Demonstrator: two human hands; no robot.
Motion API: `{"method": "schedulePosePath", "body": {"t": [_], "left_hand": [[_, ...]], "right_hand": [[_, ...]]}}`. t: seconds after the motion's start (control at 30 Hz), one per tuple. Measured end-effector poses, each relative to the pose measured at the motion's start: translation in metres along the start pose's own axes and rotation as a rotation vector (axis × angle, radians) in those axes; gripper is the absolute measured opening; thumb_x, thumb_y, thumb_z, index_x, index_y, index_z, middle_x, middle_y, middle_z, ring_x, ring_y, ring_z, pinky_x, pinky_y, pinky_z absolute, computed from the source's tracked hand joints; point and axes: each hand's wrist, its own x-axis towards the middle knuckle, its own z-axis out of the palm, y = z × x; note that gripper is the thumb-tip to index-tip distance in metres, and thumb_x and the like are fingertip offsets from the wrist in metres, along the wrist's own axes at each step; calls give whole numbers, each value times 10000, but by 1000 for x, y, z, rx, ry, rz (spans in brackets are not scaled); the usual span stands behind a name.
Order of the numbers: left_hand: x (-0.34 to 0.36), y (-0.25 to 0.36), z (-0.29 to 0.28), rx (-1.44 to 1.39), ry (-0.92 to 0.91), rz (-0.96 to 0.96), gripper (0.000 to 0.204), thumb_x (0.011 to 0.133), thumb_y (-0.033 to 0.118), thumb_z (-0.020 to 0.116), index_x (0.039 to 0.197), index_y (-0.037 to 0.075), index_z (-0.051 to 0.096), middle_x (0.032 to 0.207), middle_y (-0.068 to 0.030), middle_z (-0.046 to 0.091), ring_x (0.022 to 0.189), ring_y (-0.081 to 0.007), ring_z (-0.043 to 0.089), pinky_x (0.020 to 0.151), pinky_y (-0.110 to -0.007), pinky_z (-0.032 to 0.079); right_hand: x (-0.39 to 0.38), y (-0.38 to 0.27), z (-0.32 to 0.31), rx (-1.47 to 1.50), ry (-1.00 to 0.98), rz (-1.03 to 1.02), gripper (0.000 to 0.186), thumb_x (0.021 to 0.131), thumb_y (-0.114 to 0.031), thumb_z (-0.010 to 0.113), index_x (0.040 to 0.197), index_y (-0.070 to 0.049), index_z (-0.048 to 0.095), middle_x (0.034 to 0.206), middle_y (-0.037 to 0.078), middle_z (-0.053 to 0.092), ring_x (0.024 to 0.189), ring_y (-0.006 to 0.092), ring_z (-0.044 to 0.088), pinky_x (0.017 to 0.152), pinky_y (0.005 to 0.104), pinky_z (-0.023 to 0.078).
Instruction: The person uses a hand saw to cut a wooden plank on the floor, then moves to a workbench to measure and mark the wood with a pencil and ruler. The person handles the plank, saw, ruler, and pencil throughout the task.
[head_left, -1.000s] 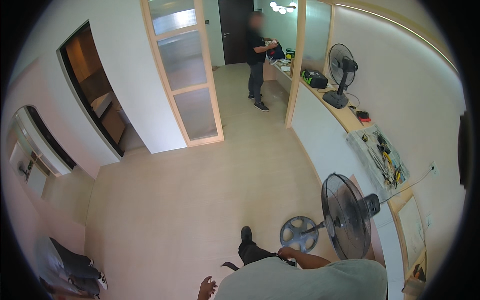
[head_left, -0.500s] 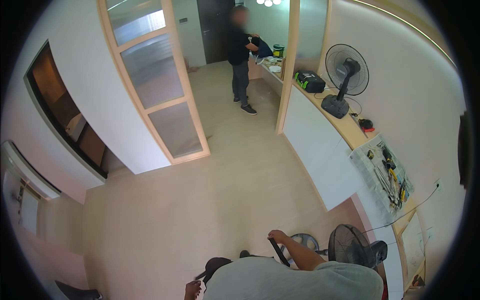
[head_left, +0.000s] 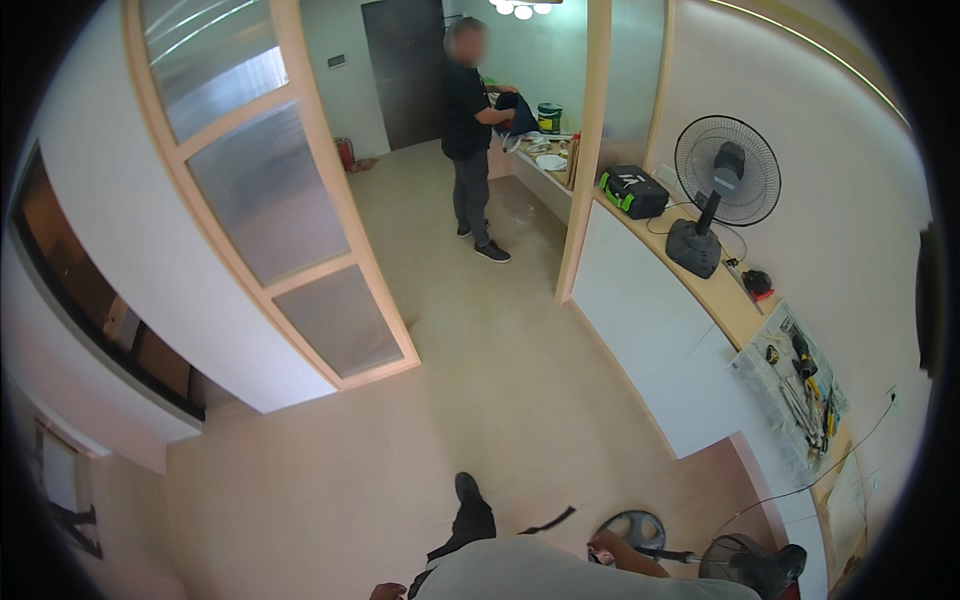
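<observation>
My right hand (head_left: 606,548) is beside my grey shirt (head_left: 540,575), fingers curled, with a small pale spot at them that I cannot make out. A black strap (head_left: 550,522) sticks out past the front of my shirt, its far end free of both hands. At the lower edge, part of my left hand (head_left: 388,592) shows; its fingers are mostly cut off. My dark-clad leg and shoe (head_left: 468,505) reach forward on the floor. Just beyond my right hand is the round base (head_left: 634,528) of a black standing fan (head_left: 745,565).
A person in dark clothes (head_left: 468,130) stands at a far shelf, hands on a dark cloth item. Along the right runs a white cabinet (head_left: 640,350) bearing a black-green tool case (head_left: 633,192), a desk fan (head_left: 712,190) and hand tools (head_left: 805,395) on newspaper. A wood-framed glass partition (head_left: 345,320) stands left.
My right hand has let go of the black strap and drawn back toward my body. My left hand has dropped lower. My leg shows further forward, and the view has shifted.
</observation>
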Motion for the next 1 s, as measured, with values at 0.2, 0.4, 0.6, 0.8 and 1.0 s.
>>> {"method": "schedulePosePath", "body": {"t": [0.2,0.4,0.6,0.8,1.0], "left_hand": [[143,154,-123,728,-216,-334,463,1074,428,466,962,91,765,780,-120,748,621,-237,714,584,-420,581],[282,407,-121,969,126,518,284,901,278,695,1110,88,728,1148,-147,724,1061,-328,693,915,-454,560],[302,590,-24,353,-38,606,396,916,325,713,1199,48,693,939,-174,738,754,-264,711,725,-377,567],[366,590,-44,731,-308,621,441,927,402,691,1188,47,701,868,-124,731,741,-225,704,733,-380,564],[376,623,-135,339,-231,-211,275,925,324,751,1010,67,704,793,-49,665,646,-129,598,530,-279,459]], "right_hand": [[2,-47,-59,639,330,-32,265,941,-331,670,1043,-101,755,840,108,741,703,226,699,603,389,547],[42,-113,-161,963,476,237,292,897,-364,699,946,-85,769,772,63,745,722,209,702,684,369,558],[84,-143,-232,990,431,237,328,880,-387,719,980,-80,774,851,100,758,754,211,723,727,364,566],[157,-106,-253,879,375,13,273,844,-332,757,952,-83,788,865,97,757,777,234,716,703,396,574],[206,-47,-369,722,339,-43,217,849,-252,687,948,-81,777,805,117,728,748,300,707,655,489,559]]}}
